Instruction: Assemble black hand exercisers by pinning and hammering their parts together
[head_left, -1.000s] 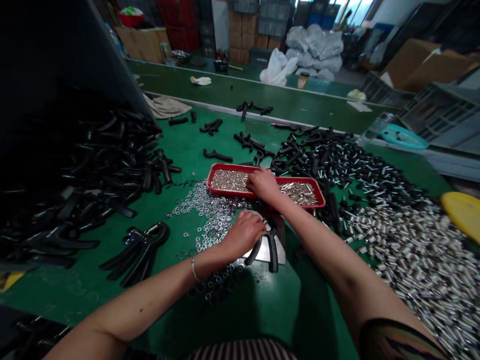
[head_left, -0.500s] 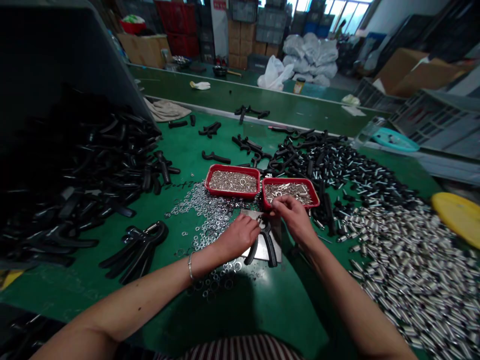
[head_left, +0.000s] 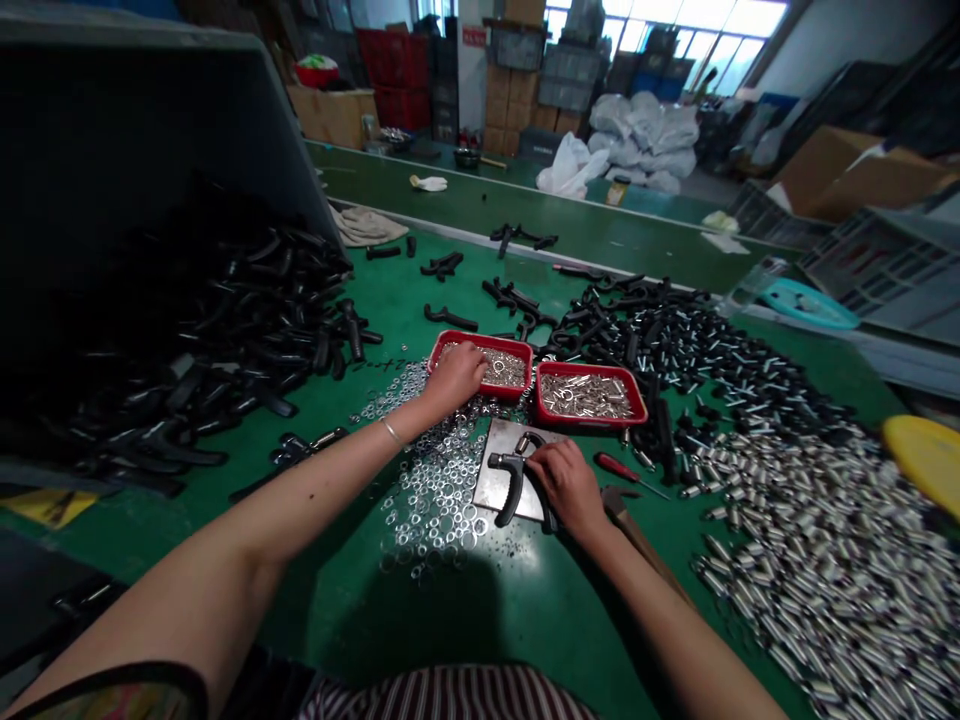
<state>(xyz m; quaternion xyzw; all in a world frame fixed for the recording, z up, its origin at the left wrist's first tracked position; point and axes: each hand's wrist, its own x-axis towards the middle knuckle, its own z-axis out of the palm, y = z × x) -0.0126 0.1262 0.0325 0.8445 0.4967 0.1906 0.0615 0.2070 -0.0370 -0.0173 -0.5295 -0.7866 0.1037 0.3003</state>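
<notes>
My left hand (head_left: 456, 378) reaches into the left red tray (head_left: 517, 388), its fingertips down among small metal pieces; what they pinch, if anything, is hidden. My right hand (head_left: 568, 482) has its fingers closed at the top of a black plastic handle piece (head_left: 512, 490), which lies on a square metal plate (head_left: 489, 480). A small silver cylinder shows near the top of that piece. The right red tray (head_left: 634, 410) holds small silver pins. Loose metal rings (head_left: 442, 480) are scattered left of the plate.
A red screwdriver (head_left: 619, 466) and a hammer (head_left: 637, 535) lie right of my right hand. Silver cylinders (head_left: 840, 560) and black-headed bolts (head_left: 735, 350) are heaped at the right. A large grey bin (head_left: 289, 130) spills black handles (head_left: 255, 310) at the left.
My left hand has moved from the plate up and left into the left tray. My right hand has come down from the right tray to the black piece. The view has shifted slightly.
</notes>
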